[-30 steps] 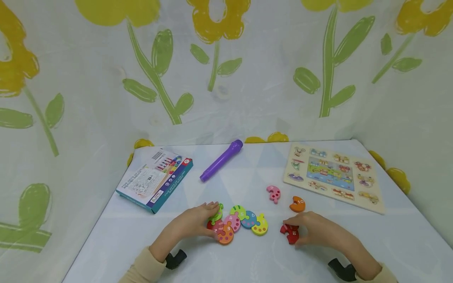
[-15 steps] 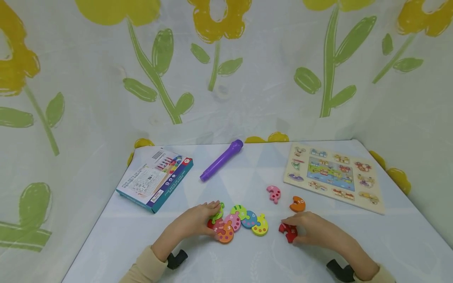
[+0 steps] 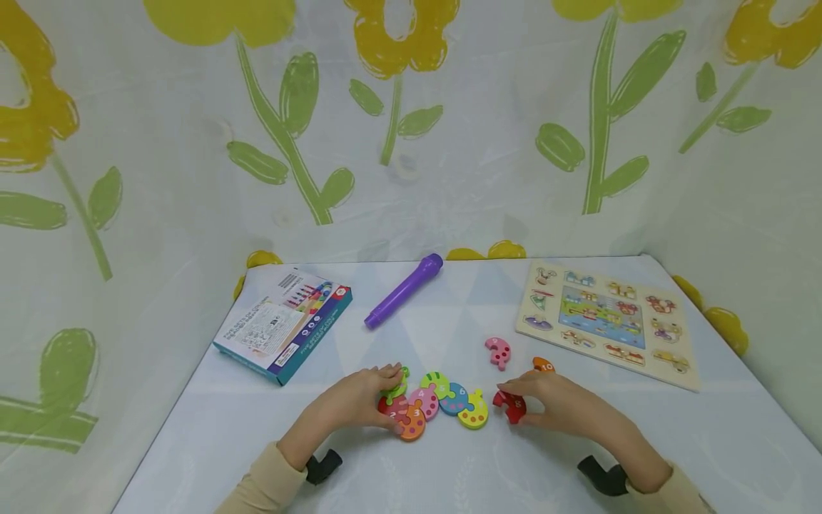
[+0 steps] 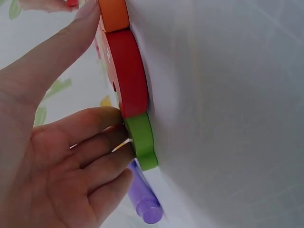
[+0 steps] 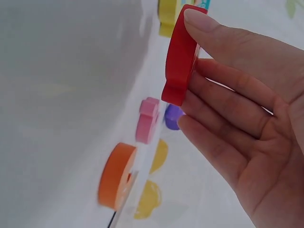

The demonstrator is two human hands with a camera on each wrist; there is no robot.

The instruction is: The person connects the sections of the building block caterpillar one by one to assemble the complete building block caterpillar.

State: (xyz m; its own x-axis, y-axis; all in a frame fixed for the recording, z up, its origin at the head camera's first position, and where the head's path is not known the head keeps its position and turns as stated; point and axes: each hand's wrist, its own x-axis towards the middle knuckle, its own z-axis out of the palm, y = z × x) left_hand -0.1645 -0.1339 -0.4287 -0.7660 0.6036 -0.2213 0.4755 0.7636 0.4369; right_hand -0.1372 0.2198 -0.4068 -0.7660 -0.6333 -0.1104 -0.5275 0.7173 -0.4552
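Note:
A row of joined, numbered wooden puzzle pieces, with a green head at its left end, lies on the table. My left hand rests at that end, its thumb by the orange and red pieces and its fingertips at the green head's edge. My right hand pinches a red puzzle piece marked 8 between thumb and fingers. In the head view this piece is just right of the yellow piece that ends the row. A pink puzzle piece and an orange one marked 10 lie behind, the orange partly hidden by my right hand.
A flat box lies at the back left of the table. Beside it is a purple microphone-shaped stick. A wooden picture board lies at the back right. Flower-printed cloth stands around the table.
My right hand has moved left with the red piece, bringing it closer to the row, and now covers part of the orange piece. The left hand stays at the row's left end.

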